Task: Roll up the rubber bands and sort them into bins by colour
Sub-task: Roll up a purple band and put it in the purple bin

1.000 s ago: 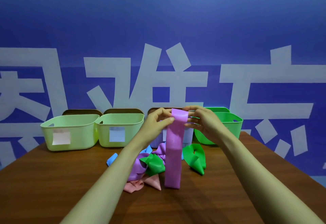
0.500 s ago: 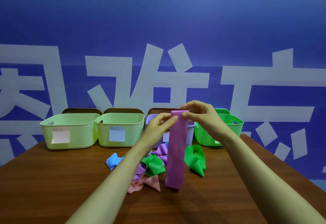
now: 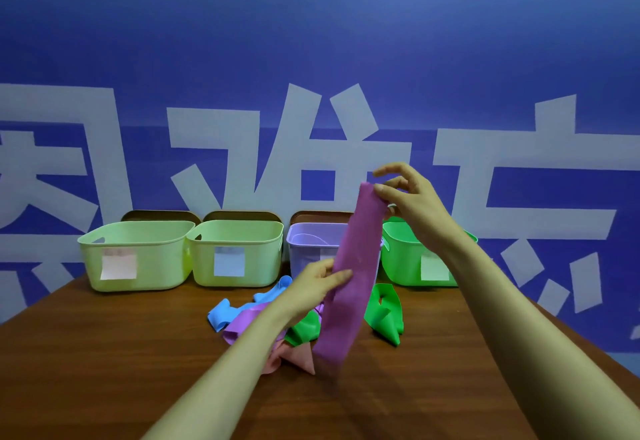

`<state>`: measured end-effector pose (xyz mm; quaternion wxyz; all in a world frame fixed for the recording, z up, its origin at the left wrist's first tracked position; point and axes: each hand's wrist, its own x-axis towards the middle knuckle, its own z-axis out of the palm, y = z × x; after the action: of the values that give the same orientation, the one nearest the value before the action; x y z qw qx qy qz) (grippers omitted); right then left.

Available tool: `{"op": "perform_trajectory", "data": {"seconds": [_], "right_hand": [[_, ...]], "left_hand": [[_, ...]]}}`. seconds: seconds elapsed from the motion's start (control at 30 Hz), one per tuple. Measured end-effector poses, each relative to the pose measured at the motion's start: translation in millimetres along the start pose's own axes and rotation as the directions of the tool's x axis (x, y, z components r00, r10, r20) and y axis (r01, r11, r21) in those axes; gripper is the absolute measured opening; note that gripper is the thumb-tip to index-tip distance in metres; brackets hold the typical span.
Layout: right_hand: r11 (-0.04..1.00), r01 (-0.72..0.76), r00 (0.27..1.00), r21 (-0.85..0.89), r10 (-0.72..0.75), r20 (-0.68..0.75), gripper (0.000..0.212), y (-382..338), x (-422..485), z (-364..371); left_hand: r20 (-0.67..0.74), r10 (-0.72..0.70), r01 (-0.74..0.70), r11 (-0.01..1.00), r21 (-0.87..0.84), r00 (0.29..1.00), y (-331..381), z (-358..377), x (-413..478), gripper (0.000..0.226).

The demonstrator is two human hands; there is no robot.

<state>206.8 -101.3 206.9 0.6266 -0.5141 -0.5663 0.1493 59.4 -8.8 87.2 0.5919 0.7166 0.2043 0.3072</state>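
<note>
Four bins stand in a far row on the table [image 3: 104,353]: two pale green bins [image 3: 156,259] [image 3: 263,259] at left, one lilac bin [image 3: 308,252] and one bright green bin [image 3: 401,259] at right. Three paper labels [image 3: 118,266] [image 3: 229,261] [image 3: 433,268] show clearly. Three brown lids [image 3: 159,215] [image 3: 242,215] [image 3: 318,216] show behind. There are two purple bands, the raised purple band [image 3: 349,283] and the lying purple band [image 3: 246,321]; two green bands [image 3: 306,328] [image 3: 384,315]; and one pink band [image 3: 298,358]. The blue pieces [image 3: 221,315] [image 3: 273,292] may be one band or two.
</note>
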Motion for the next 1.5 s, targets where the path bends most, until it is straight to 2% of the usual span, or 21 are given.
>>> {"op": "perform_trajectory", "data": {"seconds": [0.07, 0.1, 0.17, 0.23, 0.3, 0.43, 0.5, 0.6, 0.67, 0.77, 0.87, 1.0, 1.2, 1.27, 1.33, 1.5], "right_hand": [[0.999, -0.05, 0.996, -0.011, 0.051, 0.071, 0.023, -3, 1, -3], [0.997, -0.075, 0.991, -0.034, 0.078, 0.11, 0.023, -3, 0, -4], [0.991, -0.111, 0.979, -0.077, 0.122, 0.165, 0.017, -4, 0, -3], [0.988, -0.135, 0.972, -0.073, 0.146, 0.185, 0.012, -6, -2, 1], [0.986, -0.147, 0.964, -0.072, 0.16, 0.213, 0.018, -9, -4, 4], [0.99, -0.109, 0.954, -0.09, 0.13, 0.27, 0.023, -16, -7, 6], [0.987, -0.056, 0.963, -0.152, 0.093, 0.253, 0.025, -19, -8, 4], [0.951, 0.028, 0.977, -0.308, 0.04, 0.211, 0.024, -20, -8, -2], [0.945, 0.039, 0.976, -0.326, 0.033, 0.214, 0.025, -18, -10, -4], [0.971, 0.013, 0.977, -0.24, 0.039, 0.209, 0.017, -17, -12, -3], [0.964, 0.066, 0.986, -0.259, -0.023, 0.166, 0.009, -16, -12, 0], [0.936, 0.104, 0.979, -0.335, -0.038, 0.199, 0.007, -17, -14, 1], [0.98, 0.112, 0.989, -0.165, -0.093, 0.119, 0.006, -26, -15, 2], [0.974, 0.128, 0.992, -0.184, -0.124, 0.033, 0.012, -25, -10, -3], [0.985, 0.129, 0.99, -0.118, -0.135, -0.047, 0.014, -28, -5, -10], [0.988, 0.151, 0.984, -0.033, -0.153, -0.095, 0.01, -34, 1, -20]], "left_hand": [[-0.044, 0.021, -0.017, 0.997, 0.074, 0.999, -5, -2, 0, 0.023], [-0.09, 0.076, -0.066, 0.992, 0.105, 0.993, -5, -2, 1, 0.028], [-0.174, 0.2, -0.192, 0.979, 0.063, 0.964, 6, 2, 0, 0.045], [-0.17, 0.328, -0.31, 0.943, 0.125, 0.929, 21, 7, 0, 0.06], [-0.13, 0.382, -0.343, 0.906, 0.249, 0.915, 32, 12, 5, 0.056], [-0.159, 0.31, -0.271, 0.936, 0.226, 0.937, 37, 17, 13, 0.016], [-0.172, 0.231, -0.21, 0.969, 0.133, 0.958, 38, 16, 13, 0.027], [-0.083, 0.178, -0.179, 0.984, -0.011, 0.981, 43, 15, 11, 0.019], [-0.029, 0.169, -0.17, 0.985, -0.021, 0.985, 44, 13, 9, 0.021], [-0.018, 0.168, -0.169, 0.985, -0.026, 0.986, 46, 12, 7, 0.018], [-0.057, 0.228, -0.228, 0.974, 0.009, 0.972, 51, 14, 5, 0.013], [-0.118, 0.277, -0.281, 0.959, -0.02, 0.954, 58, 16, 6, 0.016], [-0.064, 0.233, -0.233, 0.972, 0.005, 0.97, 27, 23, 0, 0.015], [-0.067, 0.173, -0.173, 0.985, -0.002, 0.983, 5, 22, -1, 0.014], [-0.049, 0.083, -0.083, 0.997, -0.002, 0.995, -21, 20, -2, 0.015], [0.012, -0.076, 0.075, 0.993, 0.092, 0.997, -60, 22, -13, 0.016]]}}
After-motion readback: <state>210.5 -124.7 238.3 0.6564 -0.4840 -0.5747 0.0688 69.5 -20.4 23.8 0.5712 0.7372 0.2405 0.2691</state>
